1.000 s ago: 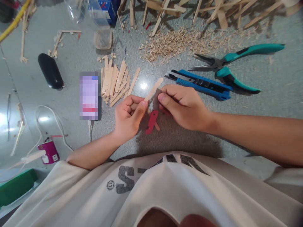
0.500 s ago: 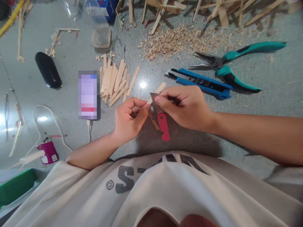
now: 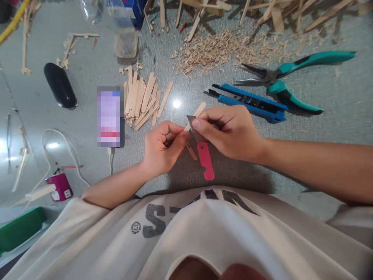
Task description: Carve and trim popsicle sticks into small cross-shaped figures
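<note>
My left hand (image 3: 164,147) pinches the lower end of a wooden craft stick (image 3: 200,110) between thumb and fingers. In my right hand (image 3: 229,130) is a small folding knife with a pink handle (image 3: 206,161), gripped at its grey blade. The blade lies across the craft stick, and the handle points down toward my shirt. Below my left fingertips shows a narrow brown wooden piece with a slot (image 3: 191,151); whether the hand touches it I cannot tell.
Left of my hands are loose craft sticks (image 3: 150,93), a charging phone (image 3: 108,116) and a black case (image 3: 60,85). A blue box cutter (image 3: 247,102) and teal-handled pliers (image 3: 279,74) lie on the right. Wood shavings (image 3: 210,52) spread behind, near more sticks (image 3: 276,19).
The knife's pink handle has shifted slightly down and to the right, and its blade has slid a little along the craft stick. My left hand has moved slightly right.
</note>
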Motion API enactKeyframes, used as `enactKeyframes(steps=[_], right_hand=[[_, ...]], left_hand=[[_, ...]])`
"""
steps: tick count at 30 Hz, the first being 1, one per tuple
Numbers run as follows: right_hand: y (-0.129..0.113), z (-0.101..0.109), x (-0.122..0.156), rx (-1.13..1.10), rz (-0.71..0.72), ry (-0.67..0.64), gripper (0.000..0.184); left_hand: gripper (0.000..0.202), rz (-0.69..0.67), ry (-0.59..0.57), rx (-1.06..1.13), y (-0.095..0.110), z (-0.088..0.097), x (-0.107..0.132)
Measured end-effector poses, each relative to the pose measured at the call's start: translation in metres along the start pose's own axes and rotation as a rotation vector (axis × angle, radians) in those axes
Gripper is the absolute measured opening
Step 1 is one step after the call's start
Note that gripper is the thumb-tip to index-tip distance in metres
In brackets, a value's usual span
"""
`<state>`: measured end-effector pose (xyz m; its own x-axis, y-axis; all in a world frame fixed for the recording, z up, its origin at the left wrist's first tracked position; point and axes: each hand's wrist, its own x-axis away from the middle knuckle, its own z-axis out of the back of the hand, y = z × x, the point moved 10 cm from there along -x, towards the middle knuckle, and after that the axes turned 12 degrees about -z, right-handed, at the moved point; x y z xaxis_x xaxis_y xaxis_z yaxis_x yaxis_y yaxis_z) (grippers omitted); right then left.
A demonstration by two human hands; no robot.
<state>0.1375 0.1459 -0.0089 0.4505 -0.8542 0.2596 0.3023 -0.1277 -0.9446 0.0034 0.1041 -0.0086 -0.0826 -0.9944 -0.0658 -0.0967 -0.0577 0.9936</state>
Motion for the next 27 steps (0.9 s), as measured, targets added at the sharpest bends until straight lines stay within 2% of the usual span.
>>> enactKeyframes(steps=[4,9,20,27], right_hand=[[0.0007,0.0036,-0.0003,-0.015,0.001,0.036,0.06],[0.0019,0.0028,-0.0004,-0.012,-0.016,0.037,0.055],[0.0003,0.0025,0.0006,-0.019,0.011,0.035,0.048],[-0.002,0.0015,0.0013,0.0,0.021,0.03,0.05]], left_hand=[[0.05,0.026,0.049,-0.013,-0.0028,0.0039,0.0007],[0.052,0.038,0.075,-0.03,-0.0044,0.0087,0.0003],[0.049,0.003,0.052,-0.05,0.001,0.0076,-0.0014],[0.048,0.003,0.018,-0.029,0.0029,0.0046,-0.003]])
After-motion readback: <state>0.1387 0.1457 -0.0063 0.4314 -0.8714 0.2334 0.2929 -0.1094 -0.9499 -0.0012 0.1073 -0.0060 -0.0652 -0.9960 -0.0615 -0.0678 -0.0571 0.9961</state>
